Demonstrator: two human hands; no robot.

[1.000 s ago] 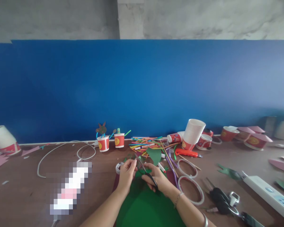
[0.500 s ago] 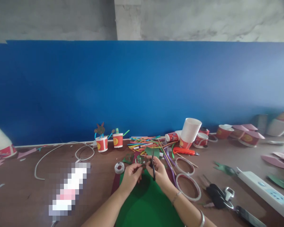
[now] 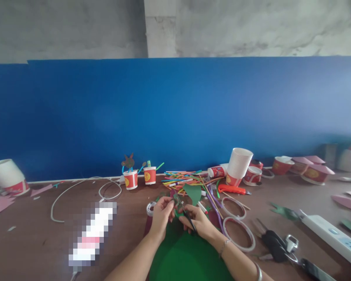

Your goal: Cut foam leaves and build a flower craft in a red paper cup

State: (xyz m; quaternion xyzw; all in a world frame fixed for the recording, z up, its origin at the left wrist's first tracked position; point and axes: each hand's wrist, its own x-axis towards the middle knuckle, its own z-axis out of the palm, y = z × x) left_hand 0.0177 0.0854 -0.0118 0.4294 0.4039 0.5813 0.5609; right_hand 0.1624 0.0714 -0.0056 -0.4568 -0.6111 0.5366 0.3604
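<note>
The green sheet (image 3: pixel 190 257) lies under both wrists, and just above its far edge the left hand (image 3: pixel 163 214) pinches a small dark green piece (image 3: pixel 176 198) between thumb and fingertips. The right hand (image 3: pixel 196 219), beside it over the same edge, is closed round the black-handled scissors (image 3: pixel 191 223), whose blades point toward that piece (whether they are biting into it is too small to tell). The cutting looks partway along: a larger green offcut (image 3: pixel 193 192) lies beyond the sheet, while the piece at the fingertips seems not yet finished. Past the sheet and to its left, one paper cup (image 3: pixel 131 180) carries a brown cut-out (image 3: pixel 129 160) and blue straws, and looks near complete; the cup next to it (image 3: pixel 149 176) has green straw pieces but no such cut-out showing, so it seems less far along. Beyond the sheet lies a heap of loose straws (image 3: pixel 178 182), apparently unused; to its right, a tall cup stack (image 3: pixel 240 164) and, nearer, tape rings (image 3: pixel 253 237).
</note>
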